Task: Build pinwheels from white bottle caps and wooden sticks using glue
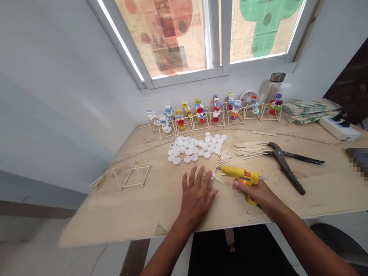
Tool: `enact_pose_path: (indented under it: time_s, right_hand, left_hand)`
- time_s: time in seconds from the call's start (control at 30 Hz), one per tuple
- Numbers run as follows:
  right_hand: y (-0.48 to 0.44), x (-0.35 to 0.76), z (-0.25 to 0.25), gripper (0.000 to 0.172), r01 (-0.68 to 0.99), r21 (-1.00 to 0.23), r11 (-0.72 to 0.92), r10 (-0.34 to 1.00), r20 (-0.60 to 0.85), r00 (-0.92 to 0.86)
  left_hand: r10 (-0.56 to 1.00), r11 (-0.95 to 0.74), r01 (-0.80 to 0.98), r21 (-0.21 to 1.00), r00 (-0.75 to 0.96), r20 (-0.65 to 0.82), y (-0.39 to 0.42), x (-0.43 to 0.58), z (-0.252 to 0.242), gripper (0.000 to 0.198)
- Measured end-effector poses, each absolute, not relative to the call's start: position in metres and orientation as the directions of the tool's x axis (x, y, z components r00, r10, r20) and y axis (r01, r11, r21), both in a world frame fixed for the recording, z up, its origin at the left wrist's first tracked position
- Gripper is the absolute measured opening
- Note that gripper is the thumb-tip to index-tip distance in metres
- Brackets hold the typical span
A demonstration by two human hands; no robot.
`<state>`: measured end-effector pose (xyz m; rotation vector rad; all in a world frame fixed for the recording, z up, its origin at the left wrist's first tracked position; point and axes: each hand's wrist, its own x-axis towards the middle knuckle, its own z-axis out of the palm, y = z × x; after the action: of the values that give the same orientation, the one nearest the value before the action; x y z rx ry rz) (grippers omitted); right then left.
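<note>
My right hand [257,193] is wrapped round the handle of a yellow hot glue gun [237,173] with a small red light glowing on it. The gun's nozzle points left, close to a few crossed wooden sticks [219,179] that lie over a white bottle cap [213,176]. Fingers spread, my left hand [197,195] rests on the table, its index finger at the left ends of those sticks and partly hiding them. Just beyond lies a pile of white bottle caps [194,157]. Short cut sticks [224,157] are heaped to the right of the caps.
Locking pliers [283,165] lie at right beside longer sticks [250,148]. A stick frame [132,176] stands at left. Along the wall runs a row of stick frames with coloured caps [201,115]. Behind are a fan [248,98], a bottle [274,86] and a power strip [339,128].
</note>
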<state>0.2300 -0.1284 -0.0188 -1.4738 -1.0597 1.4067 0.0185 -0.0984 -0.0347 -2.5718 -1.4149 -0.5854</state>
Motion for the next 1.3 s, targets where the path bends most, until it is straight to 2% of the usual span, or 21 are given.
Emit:
enact_pose_path:
  time_s: [0.27,0.6,0.73,0.93,1.1,1.2,1.3]
  right_hand:
    - [-0.128,0.226,-0.009,0.038,0.02,-0.943,-0.332,0.943,-0.331,0.042]
    - [-0.128,0.227,-0.014,0.031,-0.05,-0.958,-0.282,0.959,-0.284,0.021]
    - [-0.129,0.23,-0.012,0.028,-0.043,-0.969,-0.244,0.969,-0.245,0.04]
    - [-0.137,0.243,-0.005,0.031,0.028,-0.961,-0.274,0.958,-0.27,0.093]
    - [-0.143,0.257,-0.007,0.033,-0.001,-0.96,-0.281,0.951,-0.279,0.132]
    - [-0.143,0.261,-0.012,0.035,-0.045,-0.959,-0.279,0.949,-0.283,0.142]
    - [-0.142,0.263,-0.014,0.038,-0.066,-0.96,-0.271,0.947,-0.278,0.161]
  left_hand:
    - [0.783,-0.531,0.847,-0.003,0.492,0.381,-0.096,0.018,-0.043,0.052]
    - [0.78,-0.553,0.832,0.049,0.496,0.383,-0.097,0.018,-0.041,0.044]
    - [0.758,-0.57,0.819,0.062,0.494,0.426,-0.097,0.018,-0.04,0.037]
    - [0.753,-0.557,0.828,0.068,0.469,0.461,-0.091,0.01,-0.04,0.042]
    - [0.72,-0.538,0.836,0.103,0.392,0.573,-0.09,0.013,-0.03,0.035]
    - [0.672,-0.63,0.768,0.118,0.462,0.579,-0.091,0.029,-0.021,0.024]
    - [0.613,-0.71,0.704,0.037,0.59,0.526,-0.088,0.049,-0.014,0.019]
